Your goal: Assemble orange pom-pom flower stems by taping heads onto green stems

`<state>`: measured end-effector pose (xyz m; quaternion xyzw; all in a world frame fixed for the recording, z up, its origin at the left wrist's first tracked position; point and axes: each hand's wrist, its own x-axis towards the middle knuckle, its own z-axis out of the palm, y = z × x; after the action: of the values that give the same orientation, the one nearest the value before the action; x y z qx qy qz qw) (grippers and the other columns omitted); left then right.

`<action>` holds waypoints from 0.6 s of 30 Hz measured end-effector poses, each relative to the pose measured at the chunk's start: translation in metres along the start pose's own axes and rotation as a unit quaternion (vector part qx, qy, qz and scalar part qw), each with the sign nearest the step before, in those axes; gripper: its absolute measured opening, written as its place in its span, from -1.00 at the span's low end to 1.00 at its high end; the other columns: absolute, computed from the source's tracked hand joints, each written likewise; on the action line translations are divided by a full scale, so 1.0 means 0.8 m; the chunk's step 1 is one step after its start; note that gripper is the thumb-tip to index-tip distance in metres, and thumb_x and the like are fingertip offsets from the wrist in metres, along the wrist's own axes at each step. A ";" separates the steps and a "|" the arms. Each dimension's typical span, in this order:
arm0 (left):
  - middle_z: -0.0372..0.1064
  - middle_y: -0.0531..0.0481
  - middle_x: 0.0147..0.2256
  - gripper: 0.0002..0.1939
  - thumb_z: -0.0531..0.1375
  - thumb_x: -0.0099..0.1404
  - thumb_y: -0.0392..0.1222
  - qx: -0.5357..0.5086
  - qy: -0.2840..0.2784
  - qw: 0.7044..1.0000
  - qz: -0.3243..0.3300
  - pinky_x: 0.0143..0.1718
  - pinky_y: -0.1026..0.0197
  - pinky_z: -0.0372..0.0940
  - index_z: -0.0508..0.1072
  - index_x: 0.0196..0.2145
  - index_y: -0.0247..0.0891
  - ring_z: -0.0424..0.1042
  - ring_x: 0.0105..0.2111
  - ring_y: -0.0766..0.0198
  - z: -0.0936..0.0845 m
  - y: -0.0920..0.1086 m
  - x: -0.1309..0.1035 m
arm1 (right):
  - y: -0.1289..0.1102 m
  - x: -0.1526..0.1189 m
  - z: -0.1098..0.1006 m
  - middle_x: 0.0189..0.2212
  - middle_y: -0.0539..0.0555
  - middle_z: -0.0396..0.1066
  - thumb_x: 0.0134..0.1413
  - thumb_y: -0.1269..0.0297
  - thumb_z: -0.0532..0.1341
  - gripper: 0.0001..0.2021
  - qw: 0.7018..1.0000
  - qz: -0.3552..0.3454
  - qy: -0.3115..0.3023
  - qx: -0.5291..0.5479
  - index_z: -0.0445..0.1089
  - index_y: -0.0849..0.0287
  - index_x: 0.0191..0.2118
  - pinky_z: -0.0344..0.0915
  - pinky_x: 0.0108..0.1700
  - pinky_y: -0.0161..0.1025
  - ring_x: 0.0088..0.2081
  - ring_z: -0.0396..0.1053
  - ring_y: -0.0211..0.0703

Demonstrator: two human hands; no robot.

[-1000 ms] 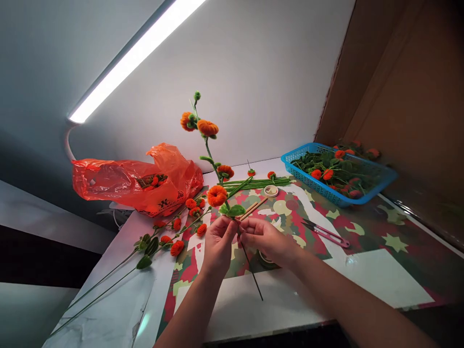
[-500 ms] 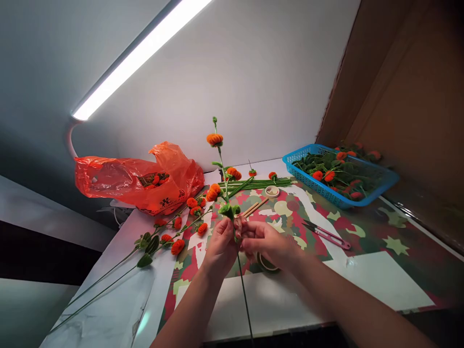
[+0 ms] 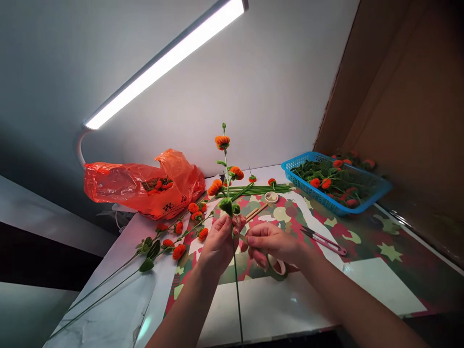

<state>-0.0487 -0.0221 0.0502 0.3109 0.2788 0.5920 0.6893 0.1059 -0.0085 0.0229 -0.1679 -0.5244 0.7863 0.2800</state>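
Note:
My left hand (image 3: 216,242) is closed around an artificial flower stem (image 3: 237,285), which stands nearly upright. Orange fuzzy blooms (image 3: 222,141) and green leaves (image 3: 225,205) rise above the fingers. To its right, my right hand (image 3: 271,241) pinches a short stretch of pale green tape (image 3: 242,238) that runs to the stem at the left fingertips. A green tape roll (image 3: 282,271) shows just below the right palm, partly covered by the fingers; whether it hangs or rests on the table cannot be seen.
Two finished flower stems (image 3: 145,263) lie at left by a red plastic bag (image 3: 145,193). Behind are green stems (image 3: 268,189), a white tape roll (image 3: 271,197) and wooden sticks (image 3: 256,211). Scissors (image 3: 324,241) and a blue basket (image 3: 348,209) of flowers are right. A lamp (image 3: 170,63) hangs above.
My right hand has drawn slightly away from the left, and tape now shows stretched between them. The green roll is more visible below the right hand. The camera view has shifted a little.

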 end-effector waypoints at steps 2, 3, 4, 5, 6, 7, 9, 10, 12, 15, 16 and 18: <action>0.15 0.12 -0.63 -0.73 0.39 -0.06 -0.08 0.001 -0.012 1.000 0.014 -0.31 0.33 0.31 0.40 -0.57 -0.28 0.35 -0.39 0.36 0.017 0.020 0.008 | -0.008 -0.004 -0.009 -0.65 -0.05 0.36 0.09 0.11 0.18 -0.73 1.000 0.011 -0.016 -0.014 0.36 0.26 -0.30 0.21 -0.51 -0.36 -0.64 0.30 -0.32; 0.17 0.12 -0.62 -0.73 0.39 -0.06 -0.09 0.002 -0.020 1.000 0.021 -0.31 0.34 0.31 0.41 -0.57 -0.28 0.34 -0.40 0.37 0.028 0.030 0.012 | -0.013 -0.005 -0.013 -0.63 -0.03 0.38 0.09 0.11 0.18 -0.72 1.000 0.016 -0.020 -0.017 0.35 0.27 -0.27 0.22 -0.50 -0.36 -0.63 0.32 -0.32; 0.19 0.12 -0.62 -0.74 0.40 -0.07 -0.11 0.002 -0.027 0.999 0.029 -0.31 0.35 0.31 0.41 -0.57 -0.29 0.34 -0.41 0.39 0.039 0.040 0.017 | -0.017 -0.007 -0.017 -0.61 -0.02 0.39 0.10 0.10 0.17 -0.71 0.999 0.021 -0.025 -0.016 0.35 0.28 -0.26 0.23 -0.49 -0.35 -0.62 0.34 -0.31; 0.21 0.12 -0.60 -0.74 0.40 -0.08 -0.13 0.002 -0.033 0.999 0.037 -0.32 0.36 0.31 0.42 -0.56 -0.30 0.33 -0.43 0.41 0.050 0.048 0.022 | -0.020 -0.009 -0.020 -0.60 -0.01 0.39 0.11 0.09 0.16 -0.70 0.999 0.024 -0.032 -0.010 0.36 0.29 -0.26 0.24 -0.48 -0.34 -0.62 0.35 -0.31; 0.23 0.13 -0.59 -0.75 0.40 -0.08 -0.15 0.001 -0.037 0.998 0.044 -0.32 0.35 0.32 0.42 -0.55 -0.31 0.33 -0.45 0.43 0.060 0.055 0.026 | -0.023 -0.010 -0.024 -0.60 0.00 0.39 0.12 0.08 0.15 -0.68 0.999 0.024 -0.041 0.001 0.36 0.30 -0.28 0.25 -0.47 -0.34 -0.62 0.35 -0.30; 0.24 0.13 -0.58 -0.76 0.40 -0.07 -0.17 0.001 -0.038 0.998 0.049 -0.31 0.34 0.32 0.43 -0.53 -0.32 0.33 -0.47 0.45 0.069 0.060 0.030 | -0.026 -0.011 -0.027 -0.60 0.01 0.39 0.11 0.06 0.15 -0.67 0.998 0.025 -0.053 0.015 0.36 0.30 -0.31 0.26 -0.47 -0.32 -0.62 0.36 -0.29; 0.27 0.14 -0.57 -0.79 0.38 -0.03 -0.19 0.002 -0.036 0.998 0.050 -0.29 0.29 0.34 0.43 -0.51 -0.32 0.33 -0.50 0.45 0.084 0.063 0.036 | -0.032 -0.014 -0.035 -0.59 0.03 0.39 0.07 0.02 0.16 -0.64 0.996 0.033 -0.078 0.040 0.36 0.31 -0.36 0.28 -0.44 -0.29 -0.60 0.38 -0.26; 0.27 0.14 -0.57 -0.81 0.36 0.00 -0.19 0.003 -0.036 0.998 0.050 -0.28 0.27 0.34 0.43 -0.50 -0.32 0.34 -0.50 0.45 0.089 0.062 0.039 | -0.035 -0.015 -0.039 -0.56 0.04 0.40 0.06 0.01 0.17 -0.63 0.995 0.036 -0.082 0.041 0.36 0.31 -0.38 0.30 -0.40 -0.27 -0.56 0.40 -0.25; 0.28 0.13 -0.57 -0.83 0.34 0.03 -0.20 0.003 -0.038 0.998 0.049 -0.28 0.25 0.35 0.43 -0.49 -0.32 0.35 -0.51 0.44 0.097 0.059 0.040 | -0.043 -0.020 -0.046 -0.50 0.08 0.42 0.07 0.00 0.16 -0.62 0.996 0.038 -0.078 0.022 0.37 0.31 -0.38 0.31 -0.28 -0.23 -0.44 0.44 -0.21; 0.27 0.12 -0.58 -0.84 0.33 0.05 -0.22 0.005 -0.037 0.998 0.059 -0.35 0.29 0.34 0.43 -0.49 -0.32 0.34 -0.52 0.44 0.102 0.052 0.039 | -0.051 -0.034 -0.053 -0.36 0.12 0.43 0.08 0.03 0.14 -0.65 0.997 0.043 -0.046 -0.055 0.37 0.28 -0.28 0.27 -0.13 -0.18 -0.27 0.43 -0.17; 0.27 0.12 -0.59 -0.84 0.33 0.05 -0.21 0.006 -0.036 0.997 0.063 -0.38 0.30 0.33 0.43 -0.49 -0.33 0.34 -0.52 0.44 0.103 0.051 0.038 | -0.049 -0.040 -0.053 -0.30 0.12 0.43 0.01 0.06 0.21 -0.66 0.993 0.049 -0.034 -0.102 0.36 0.25 -0.22 0.26 -0.11 -0.18 -0.22 0.41 -0.16; 0.27 0.12 -0.59 -0.82 0.34 0.03 -0.20 0.007 -0.038 0.997 0.071 -0.42 0.32 0.31 0.43 -0.49 -0.32 0.34 -0.53 0.43 0.103 0.051 0.037 | -0.040 -0.052 -0.051 -0.18 0.09 0.40 -0.22 0.21 0.36 -0.55 0.972 0.058 0.001 -0.230 0.34 0.18 -0.12 0.25 -0.10 -0.22 -0.12 0.35 -0.13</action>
<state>-0.0087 0.0037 0.1339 0.3570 0.2332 0.6256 0.6533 0.1699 0.0048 0.0353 -0.2588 -0.6801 0.6594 0.1890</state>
